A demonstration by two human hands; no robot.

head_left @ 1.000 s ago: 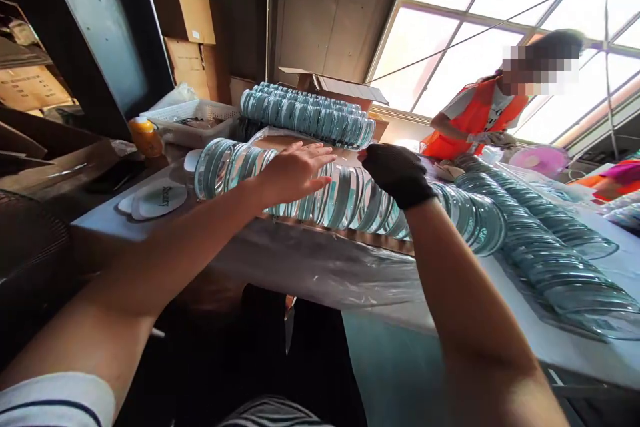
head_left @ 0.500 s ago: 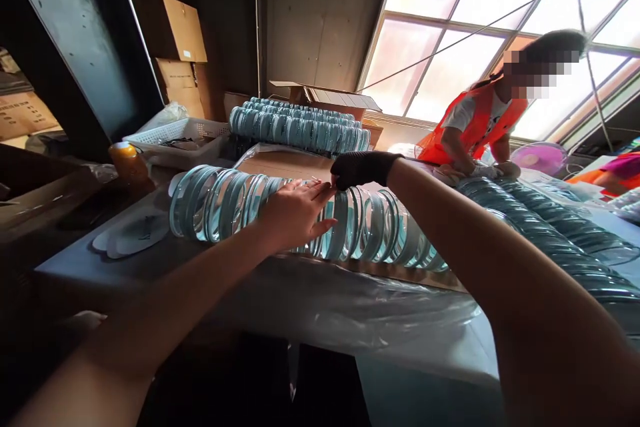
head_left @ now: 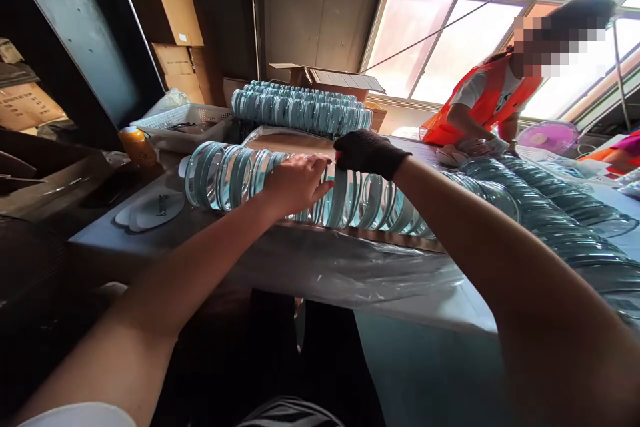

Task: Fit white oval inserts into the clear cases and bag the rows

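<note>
A long row of round, clear glass-like lids or discs (head_left: 213, 177) with grey-green rims stands on edge across the table. My bare left hand (head_left: 295, 183) lies against the near side of this row, its fingers stretched out over the upper rims. Just right of those fingertips, my right hand (head_left: 373, 153) in a black glove is closed at the row's top edge. Its fingers are bent together, and whatever they pinch is hidden. Beneath the row runs a strip of brown cardboard (head_left: 395, 238), with clear plastic film (head_left: 345, 273) hanging in front.
Pale flat discs (head_left: 153, 210) lie on the table's left end, near an orange bottle (head_left: 137, 147) and a white basket (head_left: 187, 117). Similar rows (head_left: 300, 110) stand behind. At right, a person in an orange vest (head_left: 465, 103) bends over more rows (head_left: 555, 213).
The view has shifted, so the row sits higher in the picture. My right hand has turned slightly, showing more of the glove's back. My left hand stays against the row.
</note>
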